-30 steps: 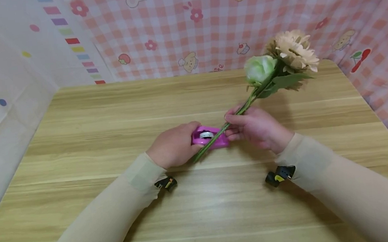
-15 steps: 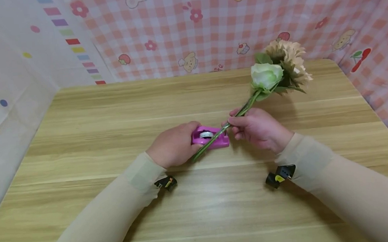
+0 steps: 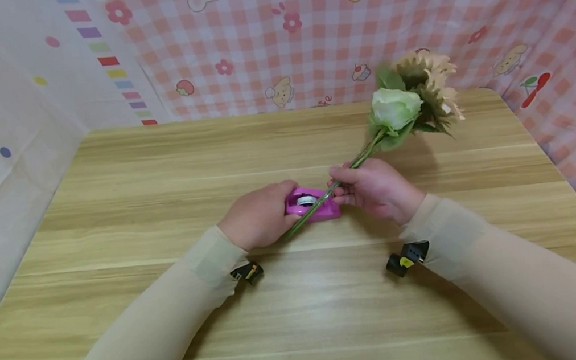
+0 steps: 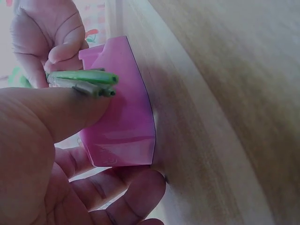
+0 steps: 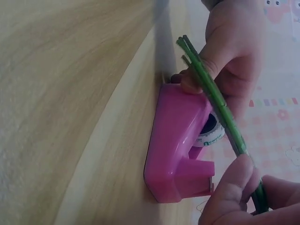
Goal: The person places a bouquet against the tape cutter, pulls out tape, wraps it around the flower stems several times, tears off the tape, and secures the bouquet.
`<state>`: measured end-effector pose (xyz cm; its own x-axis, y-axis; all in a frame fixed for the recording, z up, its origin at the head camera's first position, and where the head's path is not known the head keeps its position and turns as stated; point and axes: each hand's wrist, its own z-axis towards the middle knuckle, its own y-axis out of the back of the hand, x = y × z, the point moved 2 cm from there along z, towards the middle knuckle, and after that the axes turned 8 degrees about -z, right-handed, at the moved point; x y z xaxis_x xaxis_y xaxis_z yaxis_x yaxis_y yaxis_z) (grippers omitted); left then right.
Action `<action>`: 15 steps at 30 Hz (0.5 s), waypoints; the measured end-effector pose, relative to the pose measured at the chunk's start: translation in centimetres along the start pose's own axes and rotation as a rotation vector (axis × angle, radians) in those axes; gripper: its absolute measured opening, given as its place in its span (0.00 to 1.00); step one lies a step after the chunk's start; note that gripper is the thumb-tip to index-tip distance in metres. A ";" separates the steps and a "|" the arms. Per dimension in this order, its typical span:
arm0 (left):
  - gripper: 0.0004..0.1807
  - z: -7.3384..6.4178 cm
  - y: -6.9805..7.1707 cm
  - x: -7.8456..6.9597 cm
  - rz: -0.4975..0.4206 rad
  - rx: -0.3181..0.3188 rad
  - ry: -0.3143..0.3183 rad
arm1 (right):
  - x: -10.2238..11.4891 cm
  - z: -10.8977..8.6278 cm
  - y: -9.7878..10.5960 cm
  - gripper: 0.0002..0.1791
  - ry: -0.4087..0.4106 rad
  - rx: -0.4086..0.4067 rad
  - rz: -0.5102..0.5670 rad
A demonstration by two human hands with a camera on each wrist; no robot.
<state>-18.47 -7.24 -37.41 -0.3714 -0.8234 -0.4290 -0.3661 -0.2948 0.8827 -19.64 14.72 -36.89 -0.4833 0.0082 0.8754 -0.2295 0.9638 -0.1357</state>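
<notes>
A pink tape dispenser point(image 3: 328, 213) with a white tape roll point(image 5: 212, 137) sits on the table. My left hand point(image 3: 257, 217) grips its left end, thumb on the near side and fingers on the far side. Slanting over the dispenser are the green stems point(image 3: 370, 147) of artificial flowers, pinched between thumb and fingers of my right hand point(image 3: 384, 191). Up at the right are a pale green-white bloom point(image 3: 396, 107) and a beige bloom point(image 3: 443, 69). The cut stem ends point(image 4: 104, 77) lie close to my left thumb; contact cannot be told. The stems look shiny near my right fingertips.
The wood-grain table point(image 3: 299, 305) stretches around both hands. Behind it hangs a pink checked cloth point(image 3: 255, 40), with a white dotted cloth point(image 3: 9, 107) at the left. Each wrist carries a small black camera point(image 3: 247, 273).
The blooms have turned, bringing the green-white one to face nearer and the beige one away. My right hand has shifted slightly left along the stems. My left hand and the tape dispenser have stayed put.
</notes>
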 end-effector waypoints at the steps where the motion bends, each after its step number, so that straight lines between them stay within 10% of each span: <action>1: 0.22 0.0 0.0 0.0 0.000 0.001 0.002 | 0.0 0.0 0.0 0.11 0.000 -0.004 0.000; 15: 0.19 -0.1 0.0 0.0 0.005 0.003 0.010 | 0.3 -0.5 1.1 0.12 0.011 0.071 0.091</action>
<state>-18.32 -7.26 -37.41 -0.3644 -0.8300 -0.4223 -0.3665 -0.2891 0.8844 -19.61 15.90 -36.50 -0.4959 0.0982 0.8628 -0.2446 0.9376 -0.2473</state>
